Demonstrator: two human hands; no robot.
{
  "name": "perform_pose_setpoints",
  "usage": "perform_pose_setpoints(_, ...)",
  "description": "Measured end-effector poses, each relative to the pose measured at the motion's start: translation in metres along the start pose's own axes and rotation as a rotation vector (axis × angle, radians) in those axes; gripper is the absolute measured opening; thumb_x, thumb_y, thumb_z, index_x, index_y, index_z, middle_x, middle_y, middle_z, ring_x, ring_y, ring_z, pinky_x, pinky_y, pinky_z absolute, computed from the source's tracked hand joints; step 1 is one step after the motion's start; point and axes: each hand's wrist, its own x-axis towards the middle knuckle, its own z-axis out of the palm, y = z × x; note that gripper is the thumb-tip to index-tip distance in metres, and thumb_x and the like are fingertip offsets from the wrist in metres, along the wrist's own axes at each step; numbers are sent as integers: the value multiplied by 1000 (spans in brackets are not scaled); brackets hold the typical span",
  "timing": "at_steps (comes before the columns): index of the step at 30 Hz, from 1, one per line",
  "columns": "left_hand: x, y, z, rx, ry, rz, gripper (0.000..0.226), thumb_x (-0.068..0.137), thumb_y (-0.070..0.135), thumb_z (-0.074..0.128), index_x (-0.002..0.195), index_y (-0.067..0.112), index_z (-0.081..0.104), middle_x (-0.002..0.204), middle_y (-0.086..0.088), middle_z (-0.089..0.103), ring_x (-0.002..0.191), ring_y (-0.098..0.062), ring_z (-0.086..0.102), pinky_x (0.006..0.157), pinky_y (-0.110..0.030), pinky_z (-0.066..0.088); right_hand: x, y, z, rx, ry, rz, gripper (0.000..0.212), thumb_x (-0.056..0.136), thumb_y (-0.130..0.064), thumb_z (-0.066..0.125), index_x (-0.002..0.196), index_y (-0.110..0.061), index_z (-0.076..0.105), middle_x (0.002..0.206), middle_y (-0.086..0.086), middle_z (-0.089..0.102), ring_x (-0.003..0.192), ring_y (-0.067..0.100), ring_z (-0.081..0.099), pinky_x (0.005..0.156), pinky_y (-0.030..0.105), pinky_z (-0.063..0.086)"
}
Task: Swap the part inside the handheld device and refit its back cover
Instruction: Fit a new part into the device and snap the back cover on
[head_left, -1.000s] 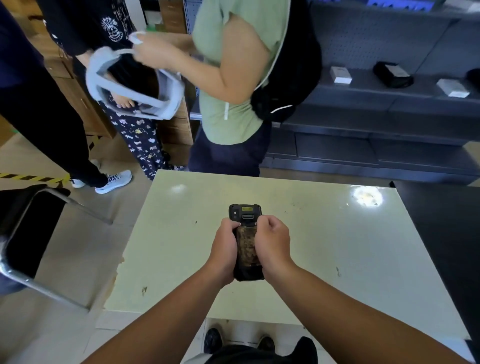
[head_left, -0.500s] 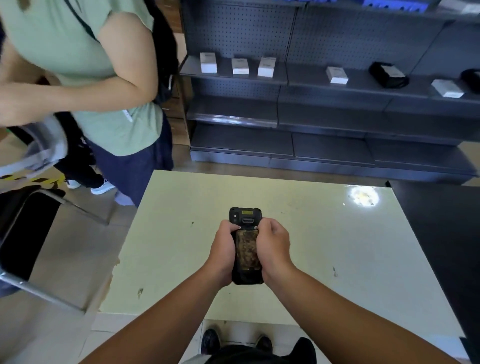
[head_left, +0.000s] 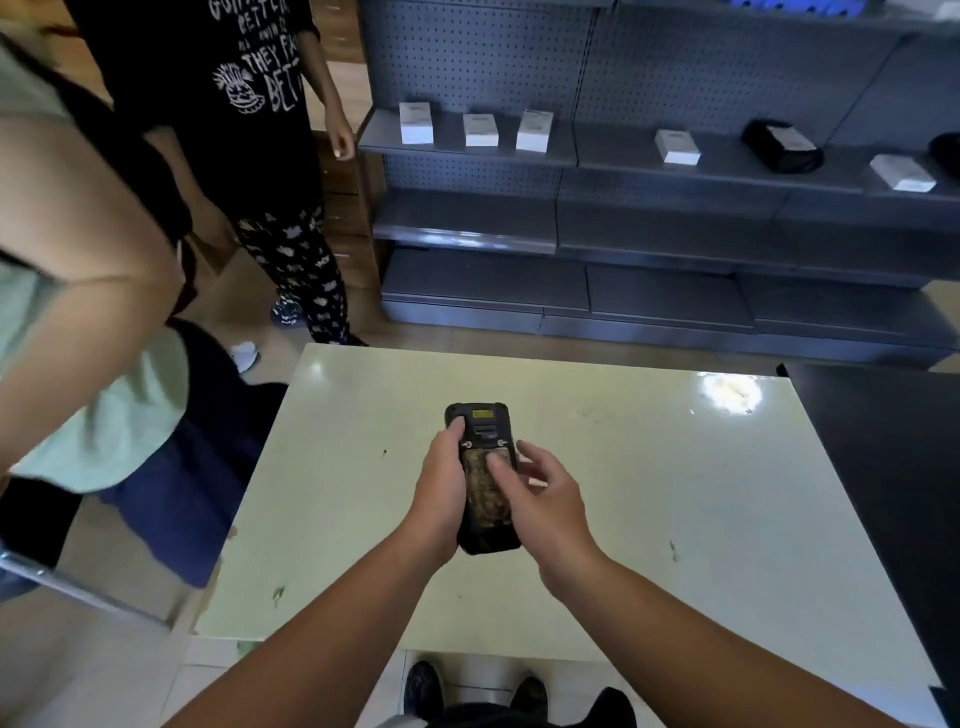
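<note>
We start with the pale table (head_left: 649, 493), which fills the middle of the frame, its far edge toward the grey shelves (head_left: 649, 218) across the upper right. Two people stand at the upper left, clear of the work.

Over the table's centre we hold the handheld device (head_left: 483, 478), back side up. Its long axis runs straight away from us, up and down in the frame, with the yellow-labelled end pointing to the top and the rounded end toward our body. Whether it rests on the table or hangs just above it we cannot tell.

Our left hand (head_left: 441, 499) is wrapped around the device's left edge, thumb reaching up beside the label end; this hand carries it. Our right hand (head_left: 540, 499) sits just to the right, loose and spread, gripping nothing, with one fingertip (head_left: 496, 462) laid on the worn brown back cover (head_left: 485, 493) near its upper end.

We judge that the cover is not yet off. Two small screws or catches (head_left: 483, 443) sit at the cover's top edge, just above that fingertip. The right hand is the nearer and freer one, so the opening move probably falls to it, working along the device's length while the left holds steady.
</note>
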Motion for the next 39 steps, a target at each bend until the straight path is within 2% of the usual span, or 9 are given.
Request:
perform_pose_setpoints(3,9,8,3,122,25,18,62,103,61,35,123,15,71,119,-18,77,112,-38,72,107,-54,52,8,7,-3,-2,-56,-37,30,88,-28,79,112,-43,71,100,-9,78,88,12,77,74,32,64)
perform_pose_setpoints(8,25,-6,-10,489,148,345,29,109,31,46,128,20,65,126,-7,68,104,-5,68,83,-15,53,36,18,-3,31,36,3,30,83,-14,84,103,-34,75,93,-10,79,81,10,78,64,21,60)
perform_pose_setpoints(11,37,-32,-28,513,175,364,41,104,17,58,145,22,57,135,0,63,109,-1,65,77,-5,51,54,35,0,-21,57,30,30,83,-12,84,103,-33,74,97,-10,78,81,9,77,67,22,60)
perform_pose_setpoints(15,67,-51,-40,537,192,334,44,105,12,55,147,23,54,137,4,62,116,-5,63,99,-26,55,76,65,13,-88,81,64,26,83,-15,84,101,-31,76,90,-8,80,78,12,78,65,23,60)
perform_pose_setpoints(19,93,-70,-46,667,212,360,41,104,11,52,141,29,55,111,22,63,107,-4,62,90,-23,50,99,91,24,-170,124,81,23,82,-17,84,99,-31,76,82,-8,80,72,7,77,63,18,58)
perform_pose_setpoints(22,109,-80,-50,713,193,373,33,100,5,53,128,20,63,101,1,74,95,-23,70,85,-47,58,108,107,30,-237,152,69,27,83,-15,82,91,-40,74,81,-14,79,73,2,76,68,18,59)
perform_pose_setpoints(26,116,-88,-53,691,176,380,35,96,-1,54,124,19,65,98,-2,77,87,-20,74,80,-48,61,115,121,32,-403,188,73,30,84,-23,81,113,-29,76,98,-4,73,85,8,71,80,25,57)
perform_pose_setpoints(35,121,-104,-57,1043,55,293,63,105,15,50,161,6,23,164,-7,39,139,-28,36,117,-39,35,124,134,33,-542,251,126,26,87,-26,80,111,-22,69,107,-2,55,90,10,63,68,7,40)
perform_pose_setpoints(39,119,-106,-58,1090,33,295,70,105,17,51,163,7,14,170,-7,28,146,-28,28,122,-37,29,131,131,28,-548,219,136,32,84,-26,83,112,-21,68,107,-3,56,91,12,65,79,19,48)
